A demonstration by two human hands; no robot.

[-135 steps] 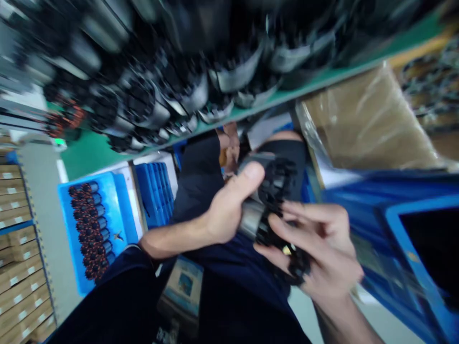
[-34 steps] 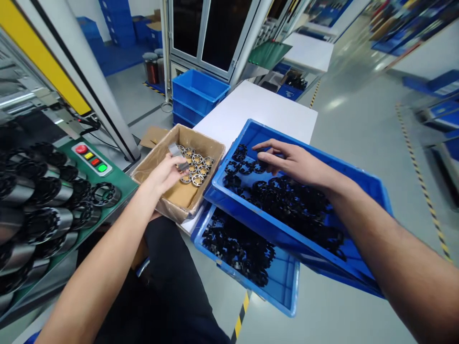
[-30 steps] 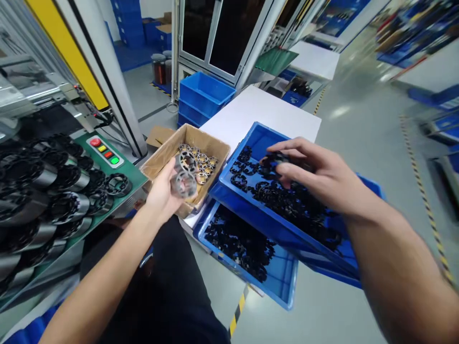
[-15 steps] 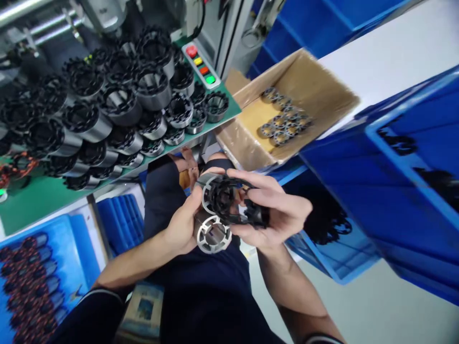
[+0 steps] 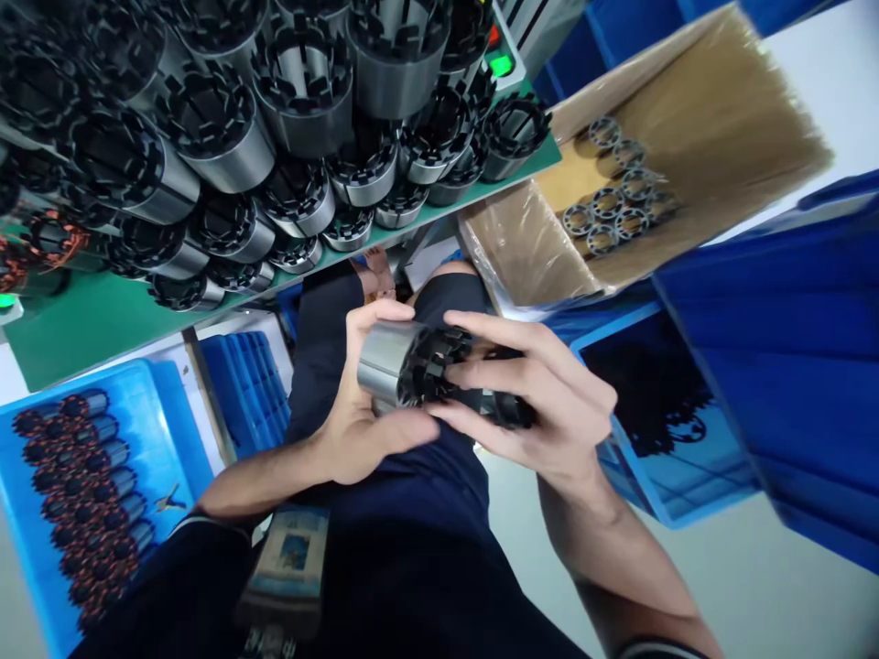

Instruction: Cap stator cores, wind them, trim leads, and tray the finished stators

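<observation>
A steel cylinder (image 5: 385,362) with a black toothed ring (image 5: 429,364) at its right end lies sideways over my lap. Around the steel, my left hand (image 5: 361,403) has its fingers at the top and its thumb below. My right hand (image 5: 536,389) touches the black ring with its fingertips and has another black part (image 5: 512,409) in its palm. Part of a second metal piece is barely visible beneath the cylinder.
Many steel cylinders with black rings (image 5: 223,137) stand on the green bench (image 5: 75,329). At right, a cardboard box (image 5: 714,156) holds metal rings. Blue bins (image 5: 714,490) hold black parts; a blue tray (image 5: 161,403) holds copper-wound parts.
The cylinder has turned sideways, with the black ring against its right end. The second open-ended metal piece is now mostly hidden. The view has moved closer to the bench.
</observation>
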